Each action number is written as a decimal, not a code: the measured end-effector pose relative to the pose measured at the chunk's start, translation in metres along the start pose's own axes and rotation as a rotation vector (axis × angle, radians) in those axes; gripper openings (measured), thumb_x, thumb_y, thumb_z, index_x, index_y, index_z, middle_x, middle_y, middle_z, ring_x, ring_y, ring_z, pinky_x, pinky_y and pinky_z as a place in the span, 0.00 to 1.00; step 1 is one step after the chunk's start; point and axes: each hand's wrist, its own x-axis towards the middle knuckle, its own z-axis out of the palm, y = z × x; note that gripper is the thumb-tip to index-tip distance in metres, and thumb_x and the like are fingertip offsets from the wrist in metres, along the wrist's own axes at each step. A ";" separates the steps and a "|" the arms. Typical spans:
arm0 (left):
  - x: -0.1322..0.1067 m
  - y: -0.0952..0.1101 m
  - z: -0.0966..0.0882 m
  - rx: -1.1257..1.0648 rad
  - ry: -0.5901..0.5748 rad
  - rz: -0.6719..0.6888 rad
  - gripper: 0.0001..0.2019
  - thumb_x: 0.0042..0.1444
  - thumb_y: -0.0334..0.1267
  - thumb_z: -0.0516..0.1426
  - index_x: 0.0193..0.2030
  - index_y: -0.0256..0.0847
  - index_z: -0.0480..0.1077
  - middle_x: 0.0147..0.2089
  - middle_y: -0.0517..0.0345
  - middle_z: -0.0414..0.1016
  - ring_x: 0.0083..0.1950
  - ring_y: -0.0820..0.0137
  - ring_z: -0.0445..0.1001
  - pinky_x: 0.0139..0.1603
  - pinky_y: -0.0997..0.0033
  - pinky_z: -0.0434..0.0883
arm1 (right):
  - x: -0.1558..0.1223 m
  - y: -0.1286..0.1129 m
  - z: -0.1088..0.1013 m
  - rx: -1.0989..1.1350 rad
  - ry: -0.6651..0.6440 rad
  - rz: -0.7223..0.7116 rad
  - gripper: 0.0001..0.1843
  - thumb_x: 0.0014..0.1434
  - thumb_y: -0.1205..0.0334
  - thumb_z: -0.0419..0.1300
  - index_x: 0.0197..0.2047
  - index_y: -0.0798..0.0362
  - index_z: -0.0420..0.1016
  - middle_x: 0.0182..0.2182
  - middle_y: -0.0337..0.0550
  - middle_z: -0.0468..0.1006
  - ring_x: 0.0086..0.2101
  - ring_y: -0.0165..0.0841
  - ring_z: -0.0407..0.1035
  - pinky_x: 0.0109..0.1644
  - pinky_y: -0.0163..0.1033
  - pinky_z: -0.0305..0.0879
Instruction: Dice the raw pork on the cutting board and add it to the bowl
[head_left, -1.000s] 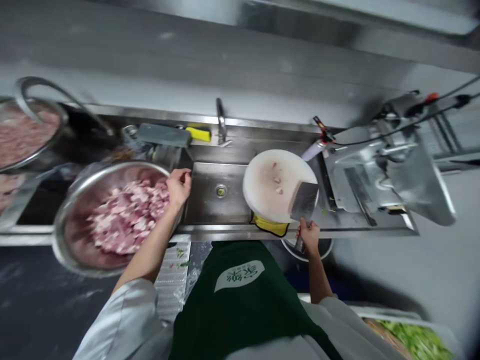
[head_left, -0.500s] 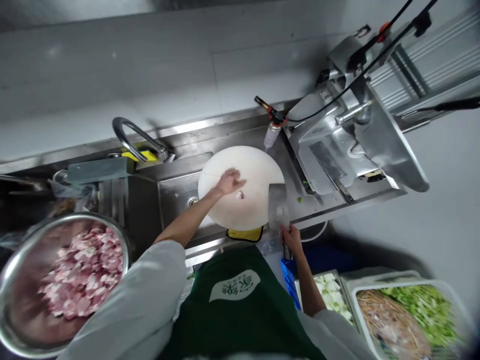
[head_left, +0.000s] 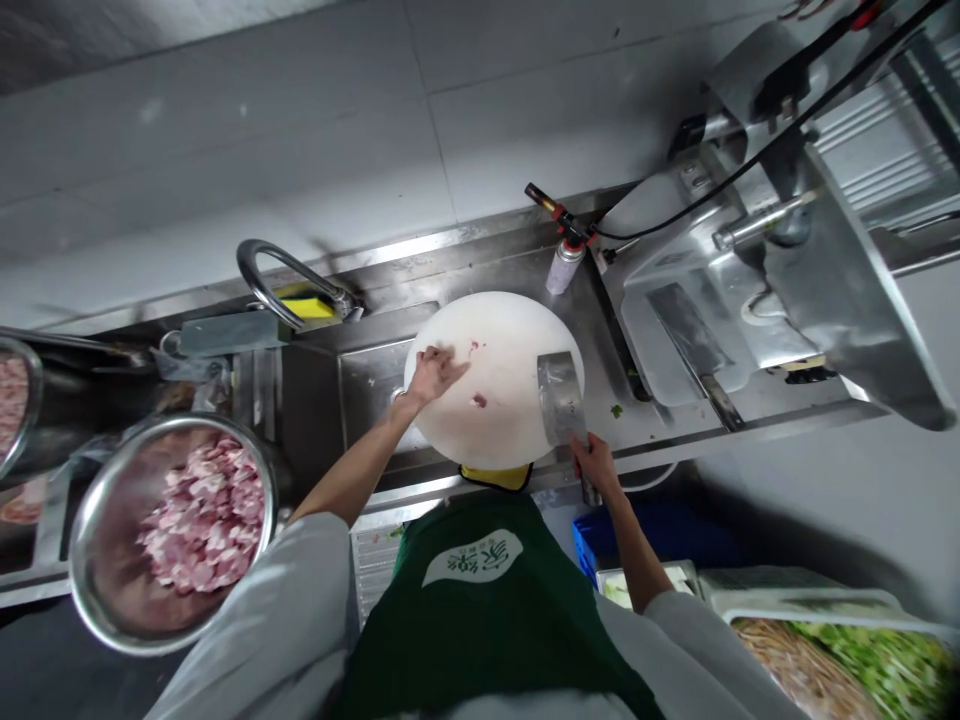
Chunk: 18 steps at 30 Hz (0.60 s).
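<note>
My left hand [head_left: 436, 374] is at the left side of the round white cutting board [head_left: 517, 320], fingers apart and slightly bent, holding nothing that I can see. Beside it, a small piece of meat [head_left: 478, 400] lies on the board, with tiny red scraps above. My right hand [head_left: 594, 460] grips the handle of a cleaver [head_left: 560, 398]. The broad blade lies over the board's right edge. To my left, a large steel bowl [head_left: 112, 560] holds many chunks of raw pink meat [head_left: 206, 515].
A gas torch [head_left: 566, 262] stands behind the board. Left of it are a curved faucet [head_left: 281, 275] and yellow sponge [head_left: 309, 308]. A metal slicer [head_left: 817, 260] and another cleaver [head_left: 694, 340] occupy the right. Baskets of cut vegetables [head_left: 885, 655] sit low at right.
My left hand has moved left and away from the small meat piece, uncovering red scraps. My right hand still holds the cleaver at the board's right edge. The view has shifted.
</note>
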 end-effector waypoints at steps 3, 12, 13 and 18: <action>-0.027 0.020 0.016 0.008 -0.122 0.103 0.11 0.57 0.45 0.65 0.41 0.41 0.76 0.42 0.50 0.74 0.54 0.56 0.68 0.63 0.53 0.64 | 0.000 -0.004 0.002 0.003 -0.004 0.015 0.21 0.56 0.38 0.57 0.26 0.46 0.61 0.12 0.35 0.67 0.15 0.31 0.63 0.22 0.36 0.61; -0.062 0.062 0.037 -0.506 0.008 -0.126 0.05 0.55 0.38 0.60 0.36 0.39 0.73 0.38 0.52 0.75 0.35 0.67 0.74 0.38 0.64 0.74 | -0.001 -0.004 0.003 -0.043 0.050 0.076 0.20 0.57 0.40 0.58 0.28 0.48 0.66 0.13 0.34 0.67 0.17 0.33 0.65 0.23 0.36 0.60; -0.062 0.059 0.023 -0.607 0.071 -0.179 0.09 0.54 0.42 0.62 0.37 0.39 0.74 0.38 0.53 0.76 0.34 0.68 0.74 0.36 0.65 0.74 | 0.002 -0.005 0.001 -0.079 0.077 0.082 0.20 0.58 0.41 0.58 0.28 0.49 0.67 0.13 0.35 0.68 0.18 0.33 0.66 0.25 0.36 0.61; -0.112 0.011 -0.087 -0.672 0.476 -0.323 0.20 0.45 0.53 0.67 0.39 0.42 0.76 0.38 0.56 0.80 0.34 0.68 0.76 0.37 0.64 0.78 | 0.034 -0.030 0.004 -0.306 0.162 -0.031 0.18 0.63 0.48 0.56 0.36 0.54 0.76 0.23 0.47 0.78 0.27 0.38 0.74 0.32 0.37 0.63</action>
